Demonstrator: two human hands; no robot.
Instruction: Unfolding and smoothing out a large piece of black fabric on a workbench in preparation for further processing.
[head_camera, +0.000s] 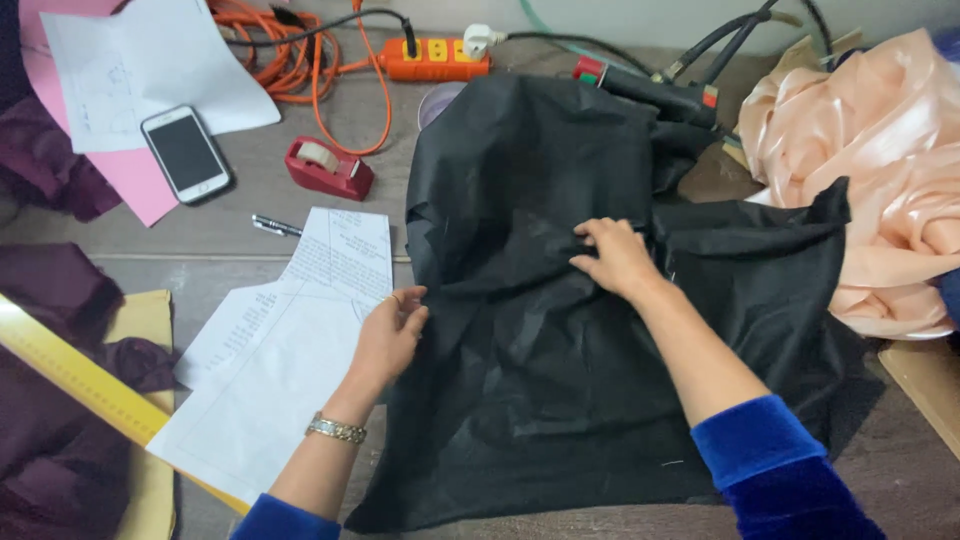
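A large piece of black fabric lies spread over the grey table. My left hand rests at the cloth's left edge, fingers curled on the hem, beside a white paper pattern. My right hand presses flat on the middle of the black fabric, fingers spread over a fold. Both arms wear blue velvet sleeves, and a metal watch sits on the left wrist.
A phone, a red tape dispenser, a pen and an orange power strip with cords lie at the back. Peach satin is heaped right. Purple fabric and a yellow ruler sit left.
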